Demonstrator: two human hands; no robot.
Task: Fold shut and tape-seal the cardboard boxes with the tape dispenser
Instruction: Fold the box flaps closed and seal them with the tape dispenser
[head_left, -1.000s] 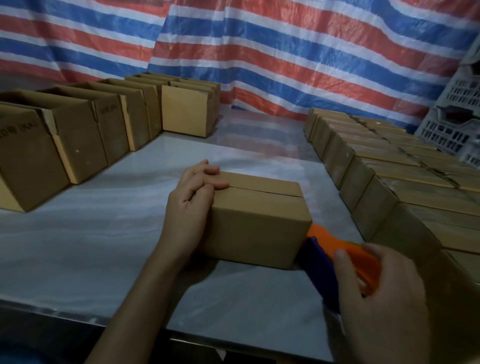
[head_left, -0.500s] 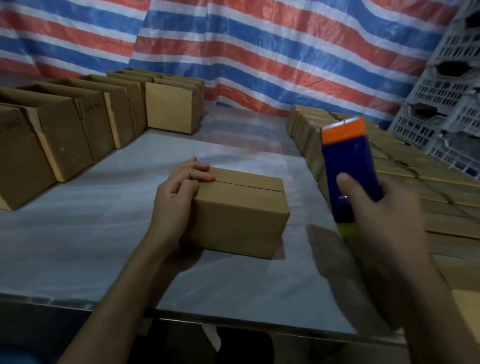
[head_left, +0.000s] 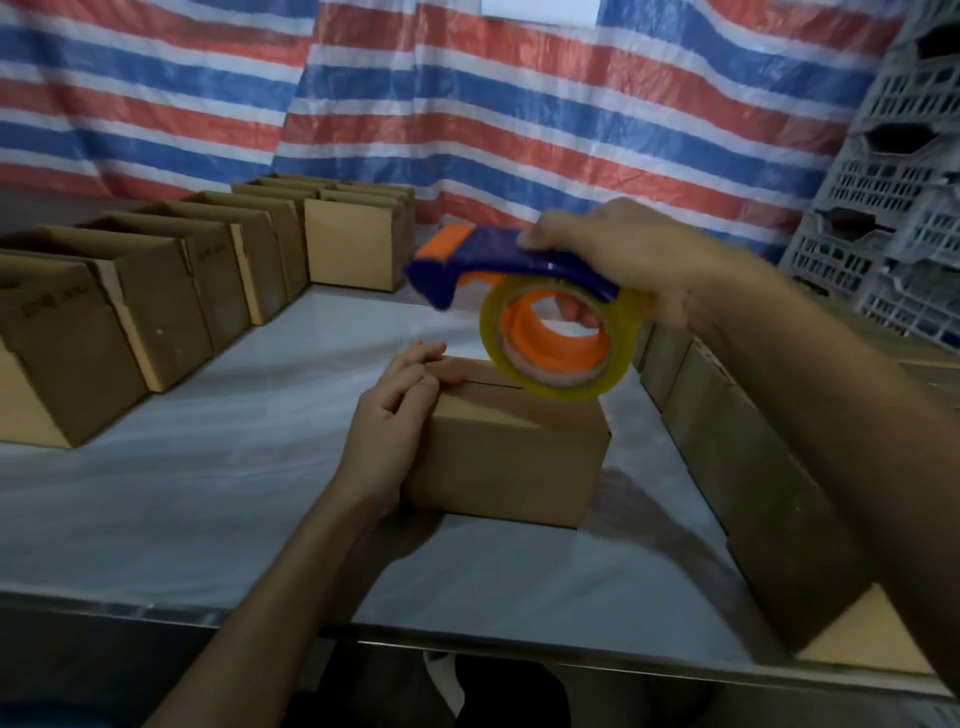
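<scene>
Above one closed box (head_left: 511, 457), right hand (head_left: 631, 260) clenches one tape dispenser (head_left: 511, 267); left hand (head_left: 389, 423) presses flaps.

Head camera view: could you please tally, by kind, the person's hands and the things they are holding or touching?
hands: 2 (left hand, right hand)
closed brown cardboard box: 1
blue and orange tape dispenser: 1
yellowish clear tape roll: 1
Total: 5
</scene>
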